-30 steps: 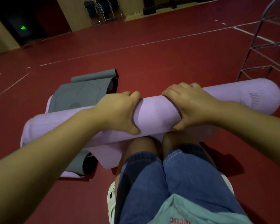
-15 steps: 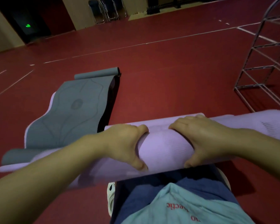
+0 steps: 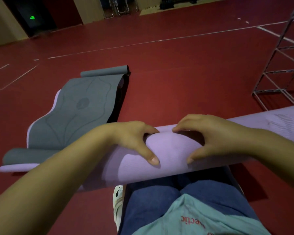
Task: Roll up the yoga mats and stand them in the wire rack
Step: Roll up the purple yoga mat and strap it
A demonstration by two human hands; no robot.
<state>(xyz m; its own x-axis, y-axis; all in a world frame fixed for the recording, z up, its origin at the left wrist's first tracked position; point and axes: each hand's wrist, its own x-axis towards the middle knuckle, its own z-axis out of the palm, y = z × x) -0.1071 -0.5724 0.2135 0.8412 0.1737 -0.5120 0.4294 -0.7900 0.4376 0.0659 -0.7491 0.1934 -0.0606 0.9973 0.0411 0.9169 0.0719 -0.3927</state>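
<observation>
Lilac mat roll (image 3: pixel 173 150) lies crosswise over the person's lap, long axis running left to right. Left hand (image 3: pixel 134 139) and right hand (image 3: pixel 209 138) both curl round its middle, gripping it. Wire rack (image 3: pixel 278 68) stands ahead to the right, nearer the right hand.

Bare floor (image 3: pixel 185 78) before wire rack (image 3: pixel 282 68)
</observation>
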